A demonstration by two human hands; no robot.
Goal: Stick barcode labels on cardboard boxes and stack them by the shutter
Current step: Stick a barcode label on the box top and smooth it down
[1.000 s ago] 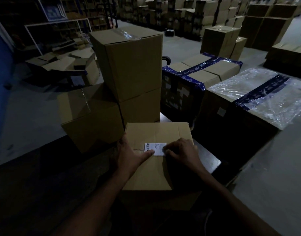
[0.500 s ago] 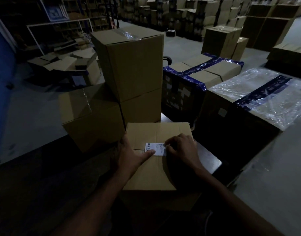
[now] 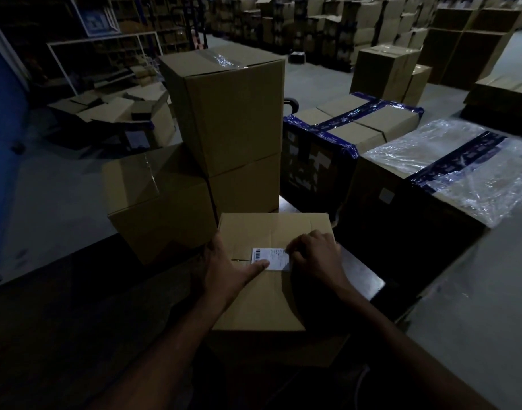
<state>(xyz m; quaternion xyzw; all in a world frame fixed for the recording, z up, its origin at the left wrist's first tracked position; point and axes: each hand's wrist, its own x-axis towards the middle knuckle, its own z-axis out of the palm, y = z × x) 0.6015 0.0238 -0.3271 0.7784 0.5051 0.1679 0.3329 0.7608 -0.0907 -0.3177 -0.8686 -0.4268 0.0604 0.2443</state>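
Note:
A closed cardboard box point(image 3: 265, 303) lies right in front of me on a dark table point(image 3: 364, 281). A white barcode label point(image 3: 276, 259) sits flat on its top, across the flap seam. My left hand point(image 3: 224, 270) rests on the box's left edge and its straight thumb presses the label's lower left part. My right hand point(image 3: 315, 255) is on the label's right end, its curled fingertips holding the top right corner. The fingers of my left hand are hidden over the box's side.
Just behind the box stands a stack of taped cardboard boxes point(image 3: 233, 113) with a lower box point(image 3: 156, 202) to its left. Two film-wrapped pallets point(image 3: 351, 125) point(image 3: 460, 170) stand to the right. A blue wall point(image 3: 2, 143) runs along the left. More boxes fill the far floor.
My right hand has slid up from the label's right edge to its top right corner. My left thumb has stayed on the label and the box has not moved.

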